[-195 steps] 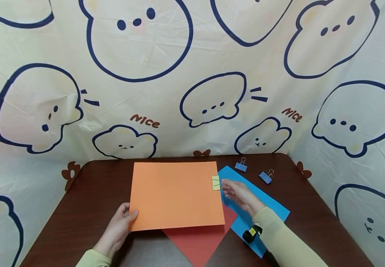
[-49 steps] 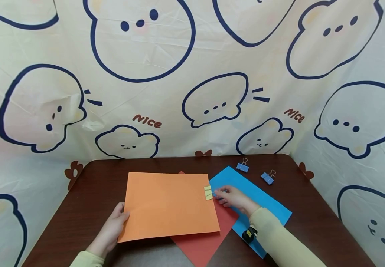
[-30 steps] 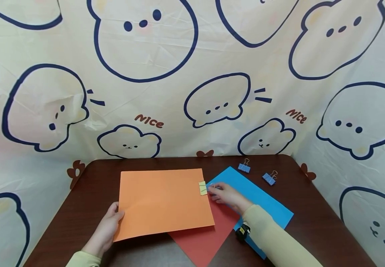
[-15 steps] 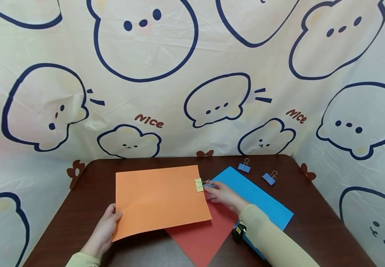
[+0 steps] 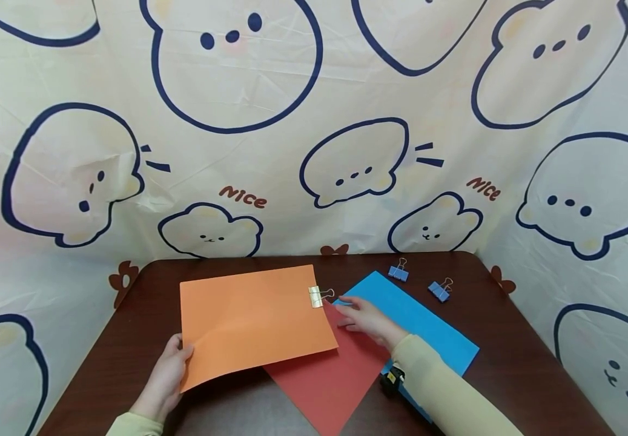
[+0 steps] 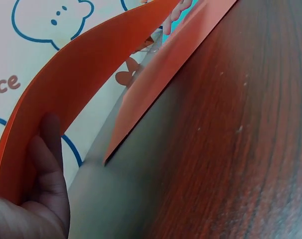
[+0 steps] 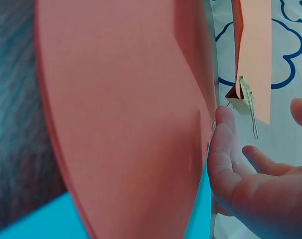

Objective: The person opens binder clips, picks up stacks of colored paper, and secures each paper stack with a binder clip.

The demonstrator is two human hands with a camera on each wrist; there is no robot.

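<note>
Orange paper (image 5: pixel 254 321) is held up off the table, slightly bowed, and my left hand (image 5: pixel 163 376) pinches its left edge between thumb and fingers. The left wrist view shows that hand's fingers (image 6: pixel 49 169) behind the paper. A yellow binder clip (image 5: pixel 316 297) bites the paper's right edge, its wire handles pointing right. My right hand (image 5: pixel 367 322) is just right of the clip, fingers loosely spread with nothing held. In the right wrist view a small gap appears between the clip (image 7: pixel 244 97) and the thumb; one fingertip (image 7: pixel 225 114) is close beneath it.
Red paper (image 5: pixel 330 381) lies on the dark brown table (image 5: pixel 106 363) under the orange paper, overlapping blue paper (image 5: pixel 428 327) at the right. Two blue binder clips, one (image 5: pixel 398 274) near the back edge and another (image 5: pixel 439 292) farther right, lie beyond it. A printed cloth (image 5: pixel 270 157) hangs behind.
Both hands and the orange paper have shifted left, and the paper has tilted up at its right side. My right hand has let go of the yellow binder clip, which stays on the paper.
</note>
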